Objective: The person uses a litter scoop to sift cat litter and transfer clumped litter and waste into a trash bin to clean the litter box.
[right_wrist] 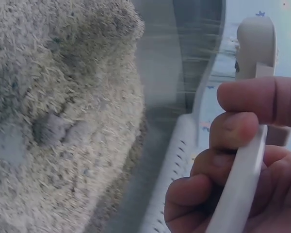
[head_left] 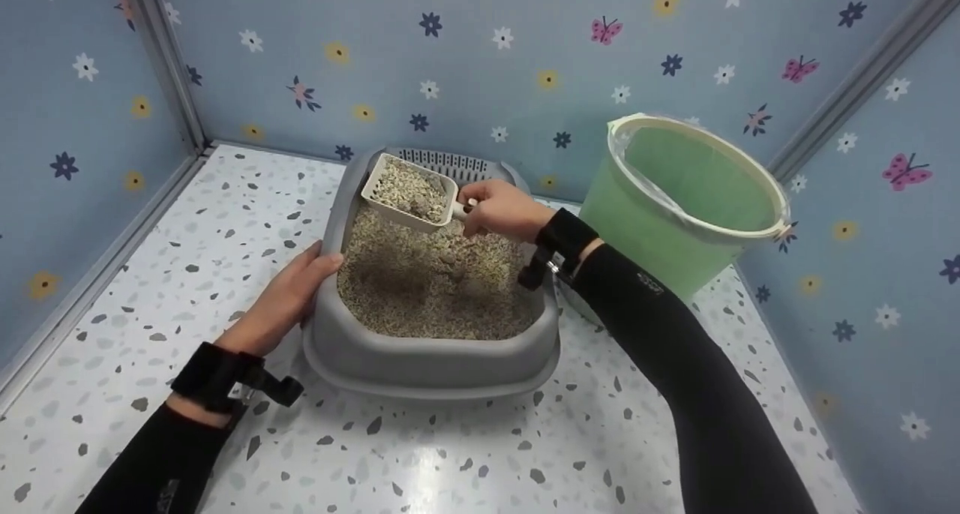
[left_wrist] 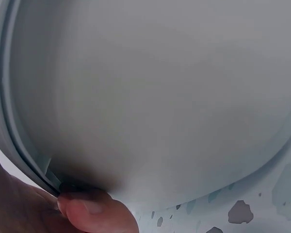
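A grey litter box [head_left: 435, 368] full of grainy litter [head_left: 420, 304] stands on the floor. My left hand [head_left: 281, 300] grips its left side, thumb over the rim. The left wrist view shows fingertips [left_wrist: 99, 213] curled against the outer wall [left_wrist: 150, 97]. My right hand [head_left: 504, 210] holds a white litter scoop [head_left: 409, 219] by its handle, over the back of the box. Litter with a few darker lumps heaps the scoop. In the right wrist view, fingers wrap the handle [right_wrist: 240, 187], and greyish clumps [right_wrist: 51, 128] lie in the litter beyond.
A green bucket [head_left: 637, 236] with a clear liner over its rim stands right of the box, close to the right forearm. Blue flowered panels [head_left: 480, 64] enclose the back and both sides. The speckled floor [head_left: 420, 454] extends in front and to the left.
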### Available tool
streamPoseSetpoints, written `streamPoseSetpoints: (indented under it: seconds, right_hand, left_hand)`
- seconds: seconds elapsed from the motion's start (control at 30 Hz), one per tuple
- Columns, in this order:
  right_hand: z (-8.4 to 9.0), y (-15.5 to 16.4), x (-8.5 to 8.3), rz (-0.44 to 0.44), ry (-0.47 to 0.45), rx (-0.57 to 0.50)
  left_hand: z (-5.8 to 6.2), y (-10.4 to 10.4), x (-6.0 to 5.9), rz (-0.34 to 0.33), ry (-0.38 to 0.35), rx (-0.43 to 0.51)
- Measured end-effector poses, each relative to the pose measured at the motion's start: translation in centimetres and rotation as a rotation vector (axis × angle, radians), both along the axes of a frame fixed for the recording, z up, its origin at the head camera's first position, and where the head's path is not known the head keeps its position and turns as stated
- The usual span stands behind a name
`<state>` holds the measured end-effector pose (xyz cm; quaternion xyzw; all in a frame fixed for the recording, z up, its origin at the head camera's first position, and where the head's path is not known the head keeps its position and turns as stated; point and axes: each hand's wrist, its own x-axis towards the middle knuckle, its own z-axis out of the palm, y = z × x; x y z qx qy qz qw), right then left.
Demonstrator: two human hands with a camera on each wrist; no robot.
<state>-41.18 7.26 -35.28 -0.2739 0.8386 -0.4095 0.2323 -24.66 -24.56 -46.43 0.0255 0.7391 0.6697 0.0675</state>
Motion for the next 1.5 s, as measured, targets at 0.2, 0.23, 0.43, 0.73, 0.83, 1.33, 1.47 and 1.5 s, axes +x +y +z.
streamPoseSetpoints:
  seconds: [0.2,0.23,0.43,0.73,0.83,1.33,1.47,1.5]
  right_hand:
    - [2.4,1.1,-0.7,0.087,0.128,0.154]
    - [2.8,1.4,-0.9,0.099,0.147,0.184]
    - [4.3,2.6,-1.5,0.16,0.235,0.369]
    - [4.8,4.0,-1.7,0.232,0.291,0.557]
    - [4.6,4.3,-1.8,0.25,0.327,0.587]
    - [4.1,4.4,-1.5,0.325,0.467,0.713]
    - [4.1,4.0,-1.2,0.318,0.483,0.75]
    - [4.0,3.9,-1.2,0.317,0.483,0.76]
  left_hand:
    - [-0.2,0.1,-0.1,0.008,-0.007,-0.013]
    - [-0.2,0.1,-0.1,0.01,-0.013,-0.016]
    - [-0.2,0.0,-0.2,0.018,-0.016,-0.024]
    - [-0.1,-0.1,-0.2,0.017,0.001,-0.052]
    - [-0.1,-0.1,-0.2,0.019,-0.002,-0.061]
    - [-0.1,0.0,-0.3,0.007,-0.01,-0.017]
    - [-0.2,-0.1,-0.3,0.007,-0.006,-0.015]
    - [-0.2,-0.1,-0.3,0.008,-0.005,-0.016]
